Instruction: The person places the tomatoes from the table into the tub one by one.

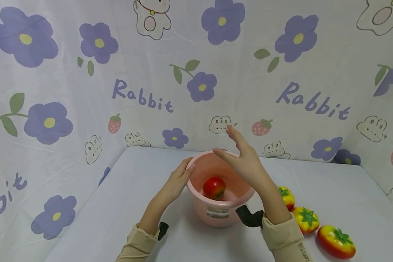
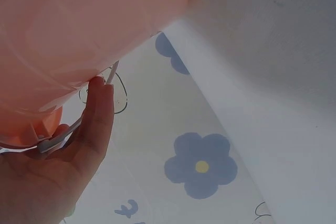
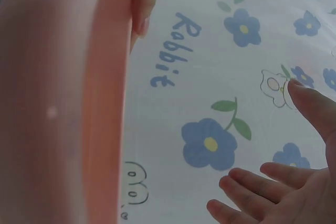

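A pink bucket (image 1: pixel 227 214) stands mid-table with a red tomato (image 1: pixel 214 187) lying inside it. My left hand (image 1: pixel 186 169) holds the bucket's left rim, thumb on the rim and fingers against the outer wall. The left wrist view shows those fingers (image 2: pixel 100 111) flat along the pink wall (image 2: pixel 79 30). My right hand (image 1: pixel 231 145) hovers open just above the bucket's far right rim, fingers spread and holding nothing. In the right wrist view, the right hand (image 3: pixel 262 142) shows its spread fingers beside the bucket wall (image 3: pixel 63 108).
Three red-and-yellow toy tomatoes (image 1: pixel 286 197) (image 1: pixel 306 219) (image 1: pixel 336 241) lie in a row on the white table (image 1: pixel 118 203), right of the bucket. A flower-and-rabbit printed cloth (image 1: pixel 199 87) closes in the back and both sides.
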`<state>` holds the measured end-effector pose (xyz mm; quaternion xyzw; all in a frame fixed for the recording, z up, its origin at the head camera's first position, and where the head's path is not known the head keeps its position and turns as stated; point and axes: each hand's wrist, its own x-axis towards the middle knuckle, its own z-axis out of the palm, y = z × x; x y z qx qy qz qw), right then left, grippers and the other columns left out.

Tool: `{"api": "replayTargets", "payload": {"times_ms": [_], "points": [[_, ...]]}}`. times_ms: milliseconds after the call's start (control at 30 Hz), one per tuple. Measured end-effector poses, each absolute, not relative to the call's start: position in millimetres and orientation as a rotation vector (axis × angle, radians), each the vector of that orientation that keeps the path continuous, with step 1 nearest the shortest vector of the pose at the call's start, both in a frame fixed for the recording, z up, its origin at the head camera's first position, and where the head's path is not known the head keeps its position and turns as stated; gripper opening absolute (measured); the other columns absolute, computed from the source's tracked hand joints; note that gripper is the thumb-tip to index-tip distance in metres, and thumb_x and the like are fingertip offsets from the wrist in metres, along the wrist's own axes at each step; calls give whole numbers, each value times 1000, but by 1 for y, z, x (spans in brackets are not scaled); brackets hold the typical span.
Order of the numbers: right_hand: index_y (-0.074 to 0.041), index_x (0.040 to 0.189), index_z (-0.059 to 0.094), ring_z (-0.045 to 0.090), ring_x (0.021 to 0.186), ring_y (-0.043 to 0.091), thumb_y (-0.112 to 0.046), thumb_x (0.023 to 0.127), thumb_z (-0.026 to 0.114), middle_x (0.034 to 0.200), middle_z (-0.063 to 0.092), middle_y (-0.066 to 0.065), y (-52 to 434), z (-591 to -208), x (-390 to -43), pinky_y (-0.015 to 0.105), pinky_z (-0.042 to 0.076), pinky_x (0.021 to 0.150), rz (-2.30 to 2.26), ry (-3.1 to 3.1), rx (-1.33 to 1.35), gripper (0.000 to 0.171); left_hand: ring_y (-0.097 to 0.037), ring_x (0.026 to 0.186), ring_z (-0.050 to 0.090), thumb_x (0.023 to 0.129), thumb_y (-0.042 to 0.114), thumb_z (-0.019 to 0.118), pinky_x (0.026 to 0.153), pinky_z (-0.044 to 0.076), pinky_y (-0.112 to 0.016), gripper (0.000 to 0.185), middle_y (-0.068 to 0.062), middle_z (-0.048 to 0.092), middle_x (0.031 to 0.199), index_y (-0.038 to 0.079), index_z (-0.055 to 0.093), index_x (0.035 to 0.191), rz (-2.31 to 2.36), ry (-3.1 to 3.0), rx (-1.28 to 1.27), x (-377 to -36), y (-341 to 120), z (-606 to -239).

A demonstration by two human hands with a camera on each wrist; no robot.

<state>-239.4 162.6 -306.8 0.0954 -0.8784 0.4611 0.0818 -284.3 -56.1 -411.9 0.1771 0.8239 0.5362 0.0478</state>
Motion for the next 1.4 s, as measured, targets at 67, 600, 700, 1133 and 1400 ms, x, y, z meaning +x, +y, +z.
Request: {"api": "replayTargets", "payload": {"times_ms": [67,600,700,1133,1400], "points": [[-39,155,14,25,149,38,-47,90,65,163,25,0,166,-309,-238,68,30,110,1374,-2628,257,83,-31,136,47,104,43,38,105,46,-56,50,-4,44,152,24,33,150,1641,2514,546,-284,-56,-412],[-37,156,15,25,149,37,-52,88,65,162,27,1,193,-324,-233,64,30,113,1380,-2590,169,85,-28,137,47,103,46,38,108,42,-56,50,-3,46,150,26,36,148,1670,2510,580,-283,-56,-411],[-34,156,15,25,148,39,-51,89,65,162,27,3,199,-327,-233,64,32,112,1368,-2591,146,86,-28,137,47,103,45,38,109,42,-56,49,-3,46,151,25,36,148,1668,2515,574,-283,-57,-411],[-28,158,11,22,147,46,-49,91,63,163,21,9,218,-335,-228,69,34,105,1344,-2622,28,88,-26,137,46,103,44,39,109,42,-55,49,-3,46,150,25,37,148,1660,2522,575,-285,-57,-411],[-25,158,7,21,146,48,-50,92,61,164,17,12,233,-342,-227,69,32,106,1329,-2635,-4,89,-26,137,47,104,45,38,109,42,-54,48,-3,46,150,24,38,148,1664,2529,583,-286,-56,-412]]}}
